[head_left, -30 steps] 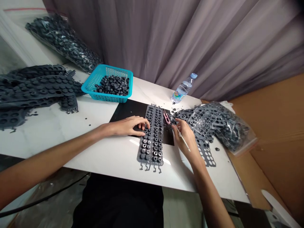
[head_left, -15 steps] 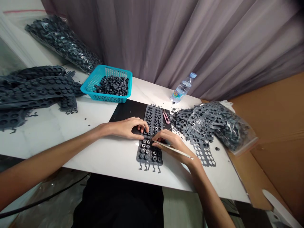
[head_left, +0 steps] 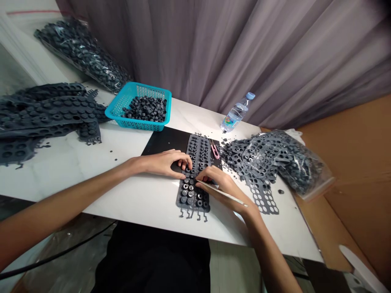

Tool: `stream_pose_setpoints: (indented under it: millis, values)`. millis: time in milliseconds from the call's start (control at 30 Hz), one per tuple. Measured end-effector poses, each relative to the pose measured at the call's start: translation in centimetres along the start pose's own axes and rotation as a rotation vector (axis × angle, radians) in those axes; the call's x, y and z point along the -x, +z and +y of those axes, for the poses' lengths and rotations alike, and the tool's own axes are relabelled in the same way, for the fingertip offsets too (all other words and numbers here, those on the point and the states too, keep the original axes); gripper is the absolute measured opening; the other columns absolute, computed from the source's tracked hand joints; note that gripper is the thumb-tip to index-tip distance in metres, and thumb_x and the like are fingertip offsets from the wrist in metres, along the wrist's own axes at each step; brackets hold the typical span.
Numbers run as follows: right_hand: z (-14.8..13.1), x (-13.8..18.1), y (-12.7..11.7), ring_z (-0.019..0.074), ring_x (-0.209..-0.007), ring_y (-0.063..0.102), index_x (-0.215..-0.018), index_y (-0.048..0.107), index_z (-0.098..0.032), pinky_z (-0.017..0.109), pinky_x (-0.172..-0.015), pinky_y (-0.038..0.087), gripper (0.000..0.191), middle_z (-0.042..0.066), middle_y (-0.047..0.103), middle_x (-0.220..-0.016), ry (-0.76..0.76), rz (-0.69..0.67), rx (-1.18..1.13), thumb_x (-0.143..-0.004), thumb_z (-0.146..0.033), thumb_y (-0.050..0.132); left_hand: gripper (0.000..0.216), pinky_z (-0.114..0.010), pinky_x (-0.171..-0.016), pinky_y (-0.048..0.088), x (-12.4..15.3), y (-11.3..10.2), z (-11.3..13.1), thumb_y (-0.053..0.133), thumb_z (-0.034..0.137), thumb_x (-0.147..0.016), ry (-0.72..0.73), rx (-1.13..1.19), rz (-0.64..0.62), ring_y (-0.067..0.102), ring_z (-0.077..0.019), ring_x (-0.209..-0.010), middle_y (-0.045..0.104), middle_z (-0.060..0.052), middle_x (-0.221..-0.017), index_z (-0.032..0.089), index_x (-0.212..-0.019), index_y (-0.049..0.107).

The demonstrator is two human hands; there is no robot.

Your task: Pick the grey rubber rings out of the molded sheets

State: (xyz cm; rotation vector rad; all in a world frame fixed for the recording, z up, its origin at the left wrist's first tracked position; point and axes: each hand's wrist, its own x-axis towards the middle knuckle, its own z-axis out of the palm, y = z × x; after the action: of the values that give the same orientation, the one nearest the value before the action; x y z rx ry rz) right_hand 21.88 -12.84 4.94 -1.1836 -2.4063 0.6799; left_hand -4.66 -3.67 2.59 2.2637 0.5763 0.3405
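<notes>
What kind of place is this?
Probably a small workshop bench for rubber parts: stacked grey rubber sheets, a blue basket of loose rings, and the right hand holding a thin tool over a studded sheet.

Far left, a teal basket [head_left: 116,110] sits loaded with small black rings [head_left: 146,109]. Beside it, grey moulded sheets [head_left: 45,118] lie stacked, with a clear bag [head_left: 82,57] of dark parts behind. Over right, a water bottle [head_left: 236,114] sits by the curtain [head_left: 214,49], a pink cutter [head_left: 215,149] lies on the black mat [head_left: 161,140], and another stuffed bag [head_left: 302,171] rests near the table's edge.
</notes>
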Motion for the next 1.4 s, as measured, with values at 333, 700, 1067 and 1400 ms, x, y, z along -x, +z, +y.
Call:
stream_pose_setpoints:
  millis: [333, 700, 1067, 1400]
  values:
    - [0.0, 0.0, 0.0, 0.0213, -0.092, 0.064, -0.104, 0.067, -0.025, 0.035, -0.085, 0.055, 0.015, 0.006, 0.069, -0.101, -0.003, 0.011, 0.016, -0.107, -0.037, 0.059, 0.034, -0.035, -0.094, 0.041, 0.0, 0.0, -0.2, 0.074, 0.039, -0.086, -0.007, 0.019, 0.005, 0.058, -0.0232, -0.102, 0.066, -0.002, -0.102, 0.026, -0.117, 0.069]
    - [1.1, -0.1, 1.0, 0.0237, -0.098, 0.065, -0.127, 0.064, -0.026, 0.037, -0.086, 0.057, 0.022, 0.007, 0.069, -0.104, -0.081, 0.011, 0.165, -0.109, -0.034, 0.054, 0.034, -0.037, -0.1, 0.036, 0.0, 0.0, -0.6, 0.074, 0.042, -0.087, -0.011, 0.016, 0.003, 0.058, -0.0225, -0.1, 0.066, -0.001, -0.1, 0.026, -0.117, 0.068]
    - [2.2, 0.0, 2.5, 0.0308, -0.102, 0.062, -0.13, 0.055, -0.022, 0.048, -0.087, 0.055, 0.028, 0.015, 0.061, -0.113, 0.158, 0.436, 0.324, -0.113, -0.034, 0.037, 0.031, -0.035, -0.096, 0.036, -0.2, 0.1, -0.5, 0.073, 0.043, -0.089, -0.012, -0.013, -0.004, 0.057, -0.0224, -0.099, 0.066, -0.001, -0.099, 0.025, -0.114, 0.067]
    - [1.4, 0.1, 1.1, 0.022, -0.087, 0.065, -0.121, 0.063, -0.026, 0.037, -0.08, 0.055, 0.021, 0.005, 0.069, -0.103, 0.115, 0.229, -0.03, -0.107, -0.041, 0.059, 0.035, -0.033, -0.089, 0.039, 0.1, 0.0, -0.2, 0.073, 0.046, -0.089, -0.032, 0.037, -0.001, 0.055, -0.0223, -0.099, 0.062, -0.003, -0.104, 0.023, -0.109, 0.056]
